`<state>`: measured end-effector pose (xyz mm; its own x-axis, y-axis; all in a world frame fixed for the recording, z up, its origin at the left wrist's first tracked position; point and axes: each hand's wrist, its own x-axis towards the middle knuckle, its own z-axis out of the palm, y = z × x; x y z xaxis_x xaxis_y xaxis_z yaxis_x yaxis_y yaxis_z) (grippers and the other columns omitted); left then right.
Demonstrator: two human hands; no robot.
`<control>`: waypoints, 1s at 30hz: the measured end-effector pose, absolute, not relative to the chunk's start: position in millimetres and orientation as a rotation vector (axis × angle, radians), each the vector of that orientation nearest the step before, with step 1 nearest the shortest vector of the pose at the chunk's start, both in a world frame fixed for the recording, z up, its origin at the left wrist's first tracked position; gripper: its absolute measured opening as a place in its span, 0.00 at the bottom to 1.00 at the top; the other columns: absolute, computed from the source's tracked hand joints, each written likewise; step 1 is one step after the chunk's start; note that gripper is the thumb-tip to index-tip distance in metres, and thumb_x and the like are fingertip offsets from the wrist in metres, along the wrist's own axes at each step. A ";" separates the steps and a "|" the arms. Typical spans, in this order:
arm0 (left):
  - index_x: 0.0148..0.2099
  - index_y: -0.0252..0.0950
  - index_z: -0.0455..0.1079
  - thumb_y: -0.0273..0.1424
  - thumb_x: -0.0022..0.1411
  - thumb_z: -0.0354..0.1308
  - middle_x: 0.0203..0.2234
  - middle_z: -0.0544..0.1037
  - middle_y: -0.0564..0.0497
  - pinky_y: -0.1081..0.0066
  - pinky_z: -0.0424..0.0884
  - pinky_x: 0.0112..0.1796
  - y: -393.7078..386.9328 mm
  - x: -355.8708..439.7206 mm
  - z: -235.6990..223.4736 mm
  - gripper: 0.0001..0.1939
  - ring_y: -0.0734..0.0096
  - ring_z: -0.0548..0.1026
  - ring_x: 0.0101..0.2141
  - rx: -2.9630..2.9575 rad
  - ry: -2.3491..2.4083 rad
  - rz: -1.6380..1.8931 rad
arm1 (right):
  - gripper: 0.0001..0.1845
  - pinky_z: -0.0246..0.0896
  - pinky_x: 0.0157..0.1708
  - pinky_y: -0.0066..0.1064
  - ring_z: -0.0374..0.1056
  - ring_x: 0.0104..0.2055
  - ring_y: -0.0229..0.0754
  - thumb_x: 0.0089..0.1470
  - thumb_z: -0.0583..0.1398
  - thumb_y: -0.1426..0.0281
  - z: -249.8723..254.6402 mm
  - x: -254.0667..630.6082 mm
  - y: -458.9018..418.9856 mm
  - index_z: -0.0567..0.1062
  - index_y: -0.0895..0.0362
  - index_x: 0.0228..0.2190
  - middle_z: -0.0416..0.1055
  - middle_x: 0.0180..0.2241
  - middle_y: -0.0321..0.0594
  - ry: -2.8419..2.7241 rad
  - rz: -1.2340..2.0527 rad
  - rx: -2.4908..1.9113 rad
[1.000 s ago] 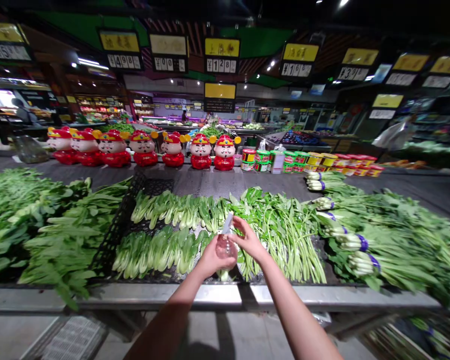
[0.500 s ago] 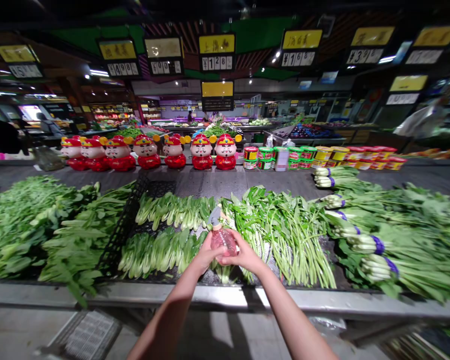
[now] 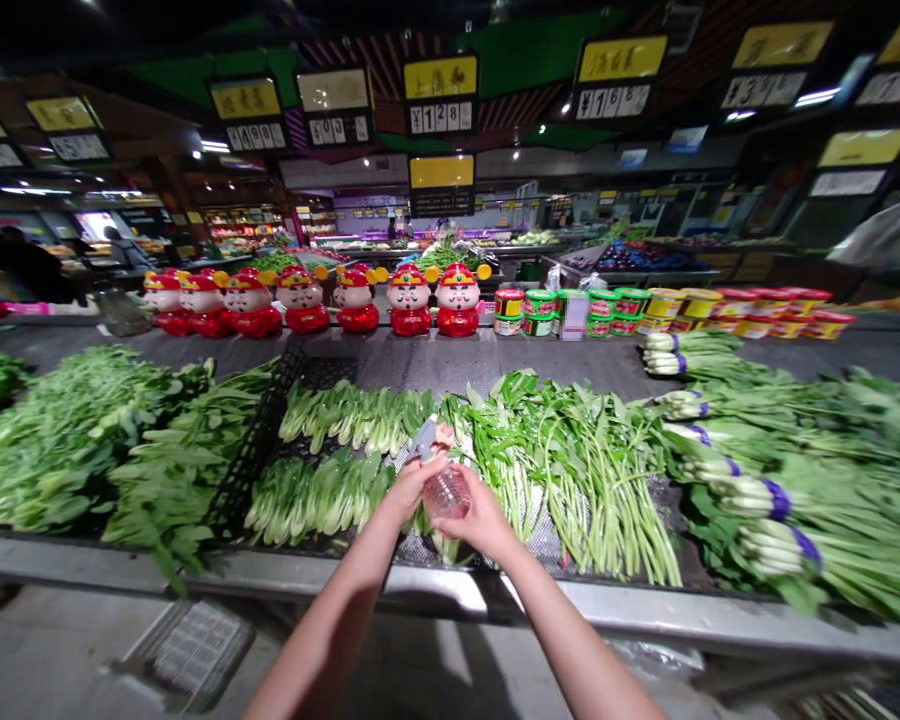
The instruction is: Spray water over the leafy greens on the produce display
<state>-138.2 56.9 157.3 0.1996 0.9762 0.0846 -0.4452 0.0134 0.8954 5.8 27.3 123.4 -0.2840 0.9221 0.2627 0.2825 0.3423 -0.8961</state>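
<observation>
Left hand (image 3: pixel 415 483) has climbed, fingers apparently gripping the neck; right hand (image 3: pixel 482 515) curls around the clear-pink plastic spray bottle (image 3: pixel 447 491), long axis and head toward eleven o'clock.

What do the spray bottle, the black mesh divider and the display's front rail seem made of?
Spray bottle: glossy, probably clear plastic, being see-through with highlights; glass isn't ruled out.
Black mesh divider: dull, likely moulded plastic, judging by its openwork grid; coated metal is possible.
Front rail: satin, seemingly bare metal, from its grey surface and bright reflection.
</observation>
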 end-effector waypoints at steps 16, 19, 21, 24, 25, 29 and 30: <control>0.44 0.30 0.75 0.42 0.45 0.68 0.37 0.80 0.43 0.68 0.69 0.41 57.9 -133.1 138.2 0.26 0.62 0.77 0.38 0.943 0.907 1.291 | 0.35 0.55 0.56 0.41 0.61 0.57 0.46 0.51 0.59 0.57 105.7 24.2 28.0 0.59 0.52 0.59 0.62 0.57 0.45 -1.836 1.053 -0.975; 0.45 0.31 0.74 0.45 0.47 0.65 0.41 0.79 0.42 0.67 0.69 0.42 55.5 -137.7 137.9 0.27 0.60 0.75 0.42 0.981 0.979 1.307 | 0.25 0.55 0.55 0.38 0.62 0.55 0.43 0.59 0.49 0.57 84.2 29.5 33.1 0.65 0.54 0.54 0.65 0.55 0.45 -1.745 0.976 -1.133; 0.45 0.32 0.75 0.45 0.48 0.65 0.44 0.78 0.42 0.66 0.68 0.44 52.6 -142.2 138.6 0.26 0.59 0.74 0.45 1.003 1.031 1.308 | 0.22 0.61 0.48 0.37 0.68 0.46 0.44 0.58 0.51 0.58 65.3 33.6 37.9 0.70 0.57 0.48 0.72 0.45 0.46 -1.733 0.901 -1.292; 0.43 0.34 0.75 0.42 0.48 0.65 0.44 0.78 0.43 0.65 0.66 0.47 47.3 -150.9 138.3 0.21 0.59 0.74 0.46 1.086 1.070 1.305 | 0.16 0.62 0.44 0.34 0.69 0.40 0.44 0.56 0.52 0.63 40.4 38.8 44.4 0.74 0.58 0.38 0.74 0.37 0.45 -1.841 0.768 -1.491; 0.42 0.34 0.75 0.41 0.48 0.65 0.43 0.78 0.43 0.65 0.66 0.47 45.6 -154.1 137.1 0.20 0.60 0.74 0.45 1.115 1.077 1.298 | 0.15 0.61 0.44 0.34 0.69 0.41 0.44 0.57 0.51 0.64 34.4 39.9 45.9 0.75 0.58 0.37 0.74 0.37 0.45 -1.877 0.708 -1.541; 0.41 0.33 0.75 0.41 0.48 0.65 0.38 0.79 0.44 0.66 0.68 0.40 40.2 -167.1 126.1 0.20 0.63 0.76 0.38 1.127 1.110 1.196 | 0.16 0.58 0.48 0.33 0.67 0.45 0.45 0.58 0.49 0.68 17.6 40.9 46.7 0.74 0.59 0.39 0.72 0.41 0.47 -1.971 0.483 -1.673; 0.40 0.33 0.75 0.42 0.49 0.65 0.36 0.79 0.45 0.68 0.69 0.38 39.1 -169.9 122.8 0.20 0.66 0.76 0.34 1.114 1.112 1.173 | 0.16 0.57 0.49 0.33 0.66 0.48 0.45 0.57 0.49 0.68 13.8 40.8 45.7 0.74 0.59 0.41 0.72 0.43 0.48 -1.980 0.446 -1.692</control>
